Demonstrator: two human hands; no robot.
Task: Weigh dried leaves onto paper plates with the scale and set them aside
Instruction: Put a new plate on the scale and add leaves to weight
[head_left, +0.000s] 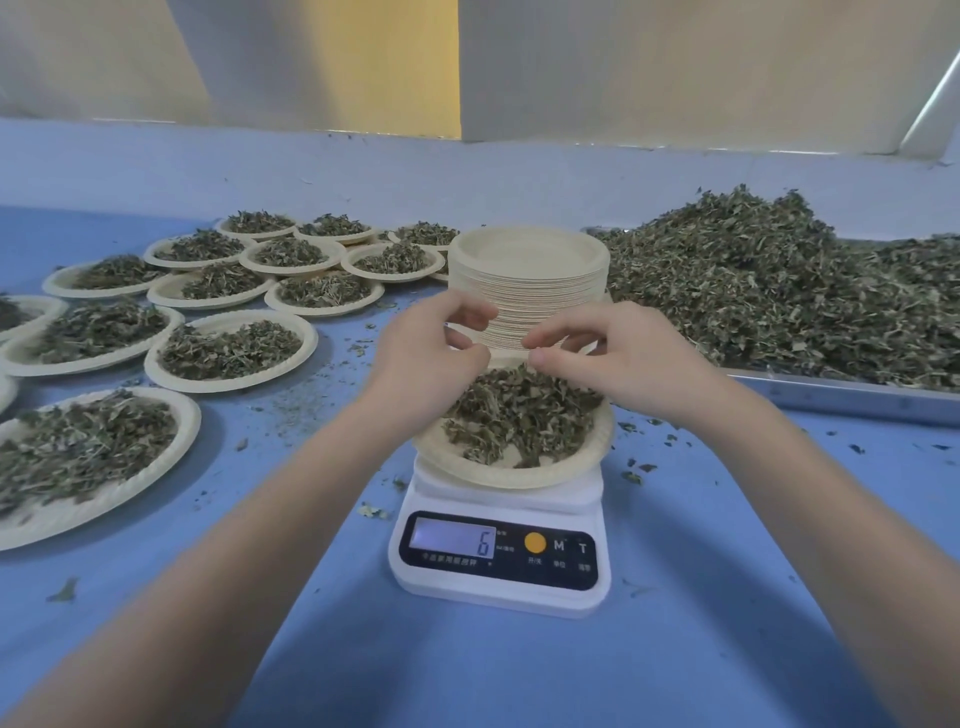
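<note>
6 on scale (500, 551) display; btns M, T.

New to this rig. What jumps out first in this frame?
The big heap of dried leaves on the metal tray at right, and the filled paper plates spread over the blue table at left. In the centre, the scale reads 6 under a plate of leaves. Behind it, the left hand and right hand pinch at a stack of empty plates.
</note>
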